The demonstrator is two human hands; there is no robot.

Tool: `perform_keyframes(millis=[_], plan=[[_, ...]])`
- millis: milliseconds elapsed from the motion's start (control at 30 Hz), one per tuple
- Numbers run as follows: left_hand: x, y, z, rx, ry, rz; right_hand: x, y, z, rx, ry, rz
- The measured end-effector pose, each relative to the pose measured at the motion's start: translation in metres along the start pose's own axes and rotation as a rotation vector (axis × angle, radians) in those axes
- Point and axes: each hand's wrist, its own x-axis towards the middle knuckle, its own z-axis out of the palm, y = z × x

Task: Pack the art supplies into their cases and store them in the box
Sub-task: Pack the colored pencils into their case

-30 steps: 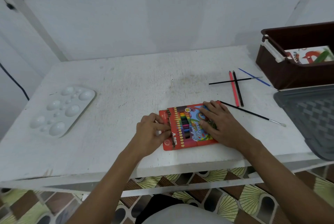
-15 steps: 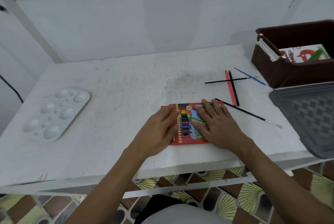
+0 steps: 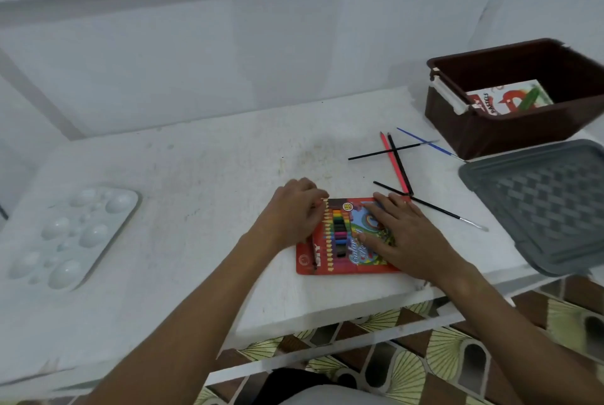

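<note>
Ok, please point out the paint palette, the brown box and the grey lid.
paint palette (image 3: 70, 236), head view, on a well near its middle.
brown box (image 3: 496, 135), head view, on its front wall.
grey lid (image 3: 539, 205), head view, on its woven-pattern top.

Left hand (image 3: 294, 213) rests with fingers curled; right hand (image 3: 405, 238) lies flat, fingers spread.

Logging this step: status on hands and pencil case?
Left hand curled at red coloured-pencil case flap end. Right hand flat, pressing it down. Loose pencils and brushes beside; nothing blocking.
</note>
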Motion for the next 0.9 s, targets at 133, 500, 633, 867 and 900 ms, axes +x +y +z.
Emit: perform_keyframes(millis=[133,500,633,867,900], plan=[[0.064,0.017,0.004,0.048,-0.052,0.128,-0.007,0.023,-0.010,0.057,0.000,0.063],[0.185,0.079,0.041,0.600,-0.242,0.527,-0.015,0.044,-0.011,0.109,0.037,0.080],[0.197,0.083,0.048,0.613,-0.269,0.563,-0.014,0.050,-0.011,0.149,0.030,0.090],[0.194,0.078,0.050,0.472,-0.306,0.458,-0.013,0.056,-0.008,0.148,0.038,0.090],[0.192,0.077,0.051,0.448,-0.321,0.426,-0.013,0.056,-0.008,0.154,0.040,0.091]])
